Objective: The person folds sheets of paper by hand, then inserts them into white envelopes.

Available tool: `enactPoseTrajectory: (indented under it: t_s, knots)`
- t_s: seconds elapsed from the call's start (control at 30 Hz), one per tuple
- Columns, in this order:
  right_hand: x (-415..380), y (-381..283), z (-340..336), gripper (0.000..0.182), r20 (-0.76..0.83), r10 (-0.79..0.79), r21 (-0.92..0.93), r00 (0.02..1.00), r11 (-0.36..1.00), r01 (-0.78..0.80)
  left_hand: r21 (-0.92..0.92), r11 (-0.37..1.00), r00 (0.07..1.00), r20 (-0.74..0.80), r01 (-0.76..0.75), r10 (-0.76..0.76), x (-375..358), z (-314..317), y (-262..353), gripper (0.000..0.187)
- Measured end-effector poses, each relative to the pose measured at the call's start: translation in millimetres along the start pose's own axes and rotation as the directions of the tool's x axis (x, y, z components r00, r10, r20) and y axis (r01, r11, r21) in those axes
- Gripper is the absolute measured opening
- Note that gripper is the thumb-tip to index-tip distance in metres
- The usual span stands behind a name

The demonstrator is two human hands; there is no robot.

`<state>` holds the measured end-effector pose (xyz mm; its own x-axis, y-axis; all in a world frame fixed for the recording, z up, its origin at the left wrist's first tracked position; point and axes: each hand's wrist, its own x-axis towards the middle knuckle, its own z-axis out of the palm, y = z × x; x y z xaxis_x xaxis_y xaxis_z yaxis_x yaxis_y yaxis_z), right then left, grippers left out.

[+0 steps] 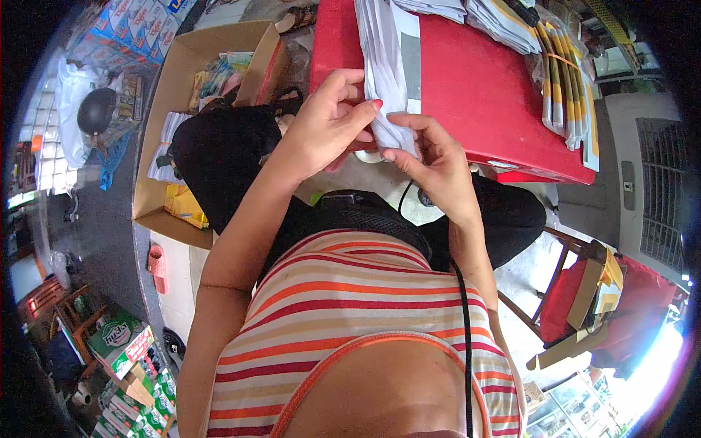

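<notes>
A bundle of long white paper strips lies over the near edge of the red table, its lower end between my hands. My left hand grips the bundle from its left side, thumb on top. At the lower end, the thumb and fingers of my right hand close on the paper from the right. Under the bundle a grey-and-white sheet shows. Further right on the table are a stack of white papers and yellow-and-black packets held by a band.
An open cardboard box with papers and yellow packets stands at the left, beside my knee. A pink slipper lies on the floor. At the lower right, a chair carries a small open box. A black cord hangs down my front.
</notes>
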<state>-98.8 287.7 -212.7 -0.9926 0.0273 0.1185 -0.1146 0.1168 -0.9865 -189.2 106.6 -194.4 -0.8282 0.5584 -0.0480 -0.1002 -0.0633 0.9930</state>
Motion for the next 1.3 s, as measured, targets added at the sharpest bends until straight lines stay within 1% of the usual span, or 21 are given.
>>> enactPoseTrajectory:
  t_s: [0.07,0.2,0.3,0.37,0.4,0.47,0.5,0.57,0.6,0.67,0.7,0.77,0.87,1.0,1.07,1.13,1.2,1.23,1.3]
  knots:
    - [-0.3,-2.0,0.0,0.042,0.003,-0.008,-0.070,1.000,0.998,0.008,-0.004,1.000,1.000,0.002,0.021,-0.021,-0.6,-0.5,3.7,0.040]
    - [-0.6,-3.8,0.0,0.043,0.019,0.018,-0.137,1.000,0.990,-0.015,0.018,0.996,0.996,0.022,0.083,-0.083,-1.1,-0.7,7.3,0.038]
    - [-0.3,-6.6,0.1,0.041,0.016,-0.001,-0.128,1.000,0.992,0.003,0.028,0.998,0.998,0.022,0.056,-0.057,-0.4,-1.6,3.1,0.038]
    - [0.2,-10.0,-0.5,0.034,0.035,-0.042,-0.188,0.998,0.981,0.048,0.038,0.998,0.999,0.025,0.045,-0.046,-0.4,-2.3,3.2,0.038]
    - [0.3,-9.7,-1.2,0.034,0.035,-0.042,-0.188,0.999,0.981,0.048,0.048,0.998,0.999,0.028,0.034,-0.036,-0.5,-2.5,3.3,0.039]
    - [1.0,-8.7,-2.8,0.025,0.049,-0.067,-0.146,0.997,0.987,0.073,0.043,0.998,0.999,0.019,0.036,-0.037,-0.4,-1.5,2.7,0.039]
    - [0.8,-9.8,-2.8,0.025,0.050,-0.068,-0.146,0.996,0.987,0.074,0.037,0.999,0.999,0.011,0.038,-0.038,-0.4,-1.2,2.7,0.040]
    - [0.0,-13.0,-3.1,0.019,0.027,-0.029,-0.104,0.999,0.994,0.032,0.061,0.997,0.999,0.009,0.037,-0.038,-0.6,-1.9,3.3,0.040]
    - [0.2,-12.9,-3.2,0.019,0.027,-0.030,-0.104,0.999,0.994,0.033,0.086,0.996,0.999,0.007,0.037,-0.038,-0.7,-2.2,3.7,0.040]
    - [0.2,-12.3,-3.5,0.015,0.011,-0.014,-0.002,1.000,1.000,0.014,0.080,0.995,0.998,0.003,0.056,-0.056,-1.1,-0.5,7.5,0.040]
    - [-0.1,-11.6,-4.1,0.015,0.011,-0.014,-0.003,1.000,1.000,0.014,0.073,0.995,0.997,-0.001,0.074,-0.074,-1.1,0.1,8.9,0.040]
    - [-1.2,-8.6,-5.3,0.012,-0.002,0.045,0.086,0.999,0.995,-0.045,0.071,0.995,0.998,0.004,0.067,-0.067,-0.4,-0.5,7.9,0.040]
    - [0.6,-1.7,-6.5,0.010,-0.012,0.033,0.114,0.999,0.993,-0.031,0.051,0.997,0.998,-0.008,0.055,-0.054,-1.0,1.8,11.7,0.038]
    - [0.6,-1.8,-8.3,0.011,0.004,0.087,0.101,0.996,0.991,-0.087,0.039,0.999,0.999,-0.028,0.024,-0.023,1.3,1.4,6.7,0.037]
    - [1.3,2.0,-8.0,0.014,0.006,0.022,0.097,1.000,0.995,-0.023,0.019,0.999,0.999,-0.010,0.048,-0.047,0.9,0.8,9.8,0.038]
    - [0.7,1.9,-7.2,0.014,0.000,0.017,0.097,1.000,0.995,-0.017,-0.001,0.997,0.997,0.009,0.073,-0.073,0.1,-0.2,11.2,0.039]
    - [0.4,0.4,-5.8,0.014,-0.005,0.011,0.096,1.000,0.995,-0.010,0.078,0.993,0.995,0.048,0.088,-0.092,0.0,-1.8,11.0,0.037]
    - [0.5,-1.6,-4.7,0.016,-0.012,0.003,0.103,1.000,0.995,-0.002,0.078,0.993,0.995,0.048,0.087,-0.091,0.7,-2.0,8.4,0.037]
    - [0.5,-2.6,-4.8,0.017,-0.019,-0.005,0.111,1.000,0.994,0.007,0.072,0.997,1.000,0.007,0.018,-0.019,3.0,-3.1,-1.5,0.042]
